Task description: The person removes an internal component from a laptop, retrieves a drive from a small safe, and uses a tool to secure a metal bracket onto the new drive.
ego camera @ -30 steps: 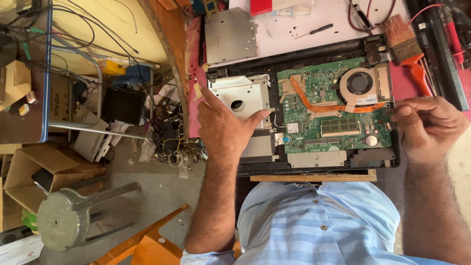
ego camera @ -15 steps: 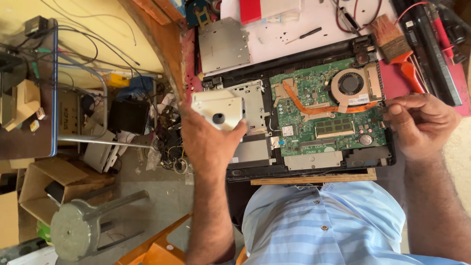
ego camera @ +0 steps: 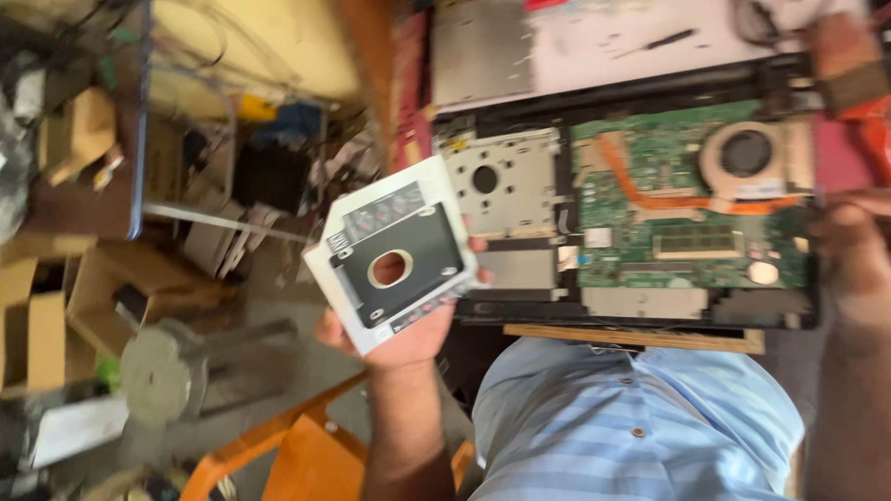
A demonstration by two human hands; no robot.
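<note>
The left hand (ego camera: 399, 334) grips a flat drive caddy (ego camera: 392, 252), palm beneath it and fingers wrapped around its lower and right edges; 1 fingertip shows at the right edge. The caddy is white-framed with a dark inner plate and 1 round hole at its centre. It is held tilted, clear of the table's left edge and just beside the opened laptop (ego camera: 631, 209), over the cluttered floor.

The right hand (ego camera: 858, 250) sits at the right side of the laptop, blurred and partly cut off by the frame edge; whether its fingers are spread or pinched cannot be told.

The laptop lies with its bottom cover off. A metal drive bay bracket (ego camera: 506, 181) with 1 round hole occupies its left section, close to the raised caddy. The green mainboard (ego camera: 668, 232) fills the middle, crossed by a copper heat pipe (ego camera: 650, 190) that runs to the round cooling fan (ego camera: 747, 153) at upper right. A memory module (ego camera: 696, 243) sits low on the board.

A grey panel (ego camera: 478, 51) and a black screwdriver (ego camera: 659, 42) lie on the table beyond the laptop. Cardboard boxes (ego camera: 37, 325) and cables lie on the floor at left. The person wears a blue striped shirt (ego camera: 631, 417).
</note>
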